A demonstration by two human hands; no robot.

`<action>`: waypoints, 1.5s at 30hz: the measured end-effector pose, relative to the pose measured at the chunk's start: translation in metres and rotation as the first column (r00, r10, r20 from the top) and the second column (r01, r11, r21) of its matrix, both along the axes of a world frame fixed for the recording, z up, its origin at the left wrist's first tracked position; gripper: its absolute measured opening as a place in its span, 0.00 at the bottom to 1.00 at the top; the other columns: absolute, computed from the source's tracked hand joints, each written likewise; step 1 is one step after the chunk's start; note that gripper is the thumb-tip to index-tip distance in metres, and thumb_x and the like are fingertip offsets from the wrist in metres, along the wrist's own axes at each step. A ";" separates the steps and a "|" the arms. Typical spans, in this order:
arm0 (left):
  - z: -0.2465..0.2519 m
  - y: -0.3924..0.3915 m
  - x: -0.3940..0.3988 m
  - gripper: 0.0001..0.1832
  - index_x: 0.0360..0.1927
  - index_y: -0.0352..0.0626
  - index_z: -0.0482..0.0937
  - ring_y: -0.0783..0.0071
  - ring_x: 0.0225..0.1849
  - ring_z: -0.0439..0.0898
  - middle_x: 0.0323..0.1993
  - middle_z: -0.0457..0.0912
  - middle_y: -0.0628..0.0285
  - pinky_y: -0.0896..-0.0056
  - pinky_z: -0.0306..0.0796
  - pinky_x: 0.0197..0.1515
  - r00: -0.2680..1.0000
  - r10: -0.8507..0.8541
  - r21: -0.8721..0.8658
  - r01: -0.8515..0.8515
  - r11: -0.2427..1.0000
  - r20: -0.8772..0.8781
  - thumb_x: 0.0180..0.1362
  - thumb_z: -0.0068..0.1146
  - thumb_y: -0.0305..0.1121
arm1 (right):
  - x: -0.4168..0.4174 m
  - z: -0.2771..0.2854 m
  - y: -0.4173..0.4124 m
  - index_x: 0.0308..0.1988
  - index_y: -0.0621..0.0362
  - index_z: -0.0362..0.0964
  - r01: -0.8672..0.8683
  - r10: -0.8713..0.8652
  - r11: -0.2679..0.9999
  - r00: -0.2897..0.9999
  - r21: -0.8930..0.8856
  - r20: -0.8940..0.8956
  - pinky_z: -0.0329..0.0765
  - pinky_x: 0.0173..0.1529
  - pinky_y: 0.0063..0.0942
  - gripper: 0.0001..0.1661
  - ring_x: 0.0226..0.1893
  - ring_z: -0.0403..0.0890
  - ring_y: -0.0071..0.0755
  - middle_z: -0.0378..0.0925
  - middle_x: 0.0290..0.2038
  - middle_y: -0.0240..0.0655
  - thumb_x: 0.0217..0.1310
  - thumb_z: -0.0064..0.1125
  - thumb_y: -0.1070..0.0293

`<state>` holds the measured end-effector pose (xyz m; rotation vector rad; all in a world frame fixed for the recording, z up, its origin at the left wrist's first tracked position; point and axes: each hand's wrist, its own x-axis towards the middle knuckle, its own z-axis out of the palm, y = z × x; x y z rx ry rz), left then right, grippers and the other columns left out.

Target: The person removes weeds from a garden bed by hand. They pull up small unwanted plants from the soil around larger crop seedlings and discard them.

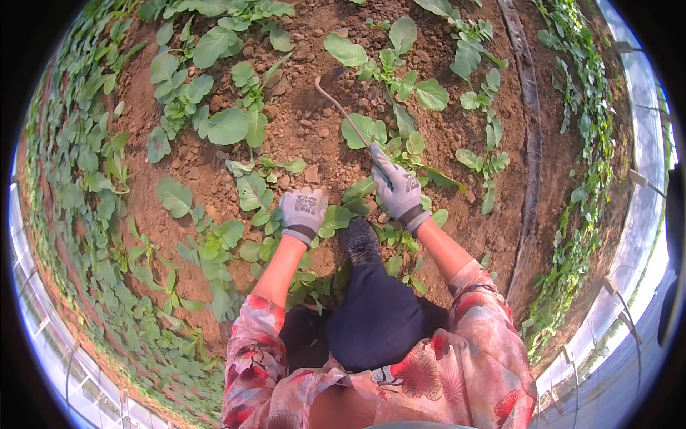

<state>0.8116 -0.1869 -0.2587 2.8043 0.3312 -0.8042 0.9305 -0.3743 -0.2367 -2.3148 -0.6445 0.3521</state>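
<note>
My right hand (397, 187), in a light grey work glove with dark print, grips the handle (379, 156) of a hand hoe. The hoe's thin, rusty neck (345, 112) reaches forward and bends at the far end. Its dark blade (335, 76) is at the loose brown soil, beside a broad-leaved young plant (394, 69). My left hand (304, 209), gloved alike, is low over the soil with its fingers curled down. Its fingertips are hidden, so anything under them cannot be seen. Close to it grows a leafy green plant (252, 192).
My dark shoe (360, 238) stands among leaves between my hands. More leafy plants (228, 126) grow ahead and to the left. A dark drip hose (530, 107) runs along the bed on the right. Dense green rows (88, 161) and clear plastic sheeting (646, 139) edge the view.
</note>
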 end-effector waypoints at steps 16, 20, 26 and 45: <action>-0.031 -0.007 0.003 0.24 0.49 0.48 0.72 0.55 0.48 0.78 0.48 0.75 0.55 0.47 0.73 0.44 0.971 0.050 -0.062 -0.067 0.996 -0.235 0.51 0.61 0.47 | 0.125 -0.011 -0.054 0.63 0.47 0.63 0.660 -0.527 0.742 0.682 0.117 -0.507 0.65 0.16 0.19 0.26 0.15 0.69 0.15 0.71 0.23 0.24 0.66 0.49 0.67; -0.030 -0.007 0.001 0.24 0.49 0.48 0.72 0.55 0.47 0.78 0.47 0.76 0.54 0.47 0.73 0.43 0.978 0.049 -0.054 -0.061 0.997 -0.203 0.51 0.61 0.48 | 0.109 -0.018 -0.053 0.62 0.45 0.63 0.678 -0.512 0.729 0.630 0.092 -0.584 0.64 0.16 0.19 0.25 0.15 0.68 0.16 0.71 0.23 0.24 0.66 0.49 0.67; -0.040 -0.006 -0.001 0.26 0.50 0.48 0.71 0.55 0.45 0.79 0.46 0.76 0.53 0.50 0.73 0.42 0.979 0.029 -0.043 -0.039 0.998 -0.202 0.51 0.60 0.48 | 0.055 -0.023 -0.080 0.64 0.45 0.61 0.721 -0.466 0.684 0.551 0.113 -0.693 0.61 0.15 0.17 0.25 0.13 0.63 0.15 0.68 0.20 0.23 0.68 0.46 0.66; -0.045 -0.006 -0.003 0.28 0.55 0.50 0.70 0.57 0.47 0.78 0.46 0.76 0.55 0.51 0.72 0.45 0.987 -0.002 -0.043 -0.005 0.999 -0.162 0.52 0.59 0.50 | 0.104 -0.045 -0.045 0.63 0.44 0.63 0.662 -0.533 0.741 0.682 0.112 -0.502 0.65 0.17 0.19 0.26 0.15 0.67 0.16 0.69 0.22 0.22 0.66 0.51 0.66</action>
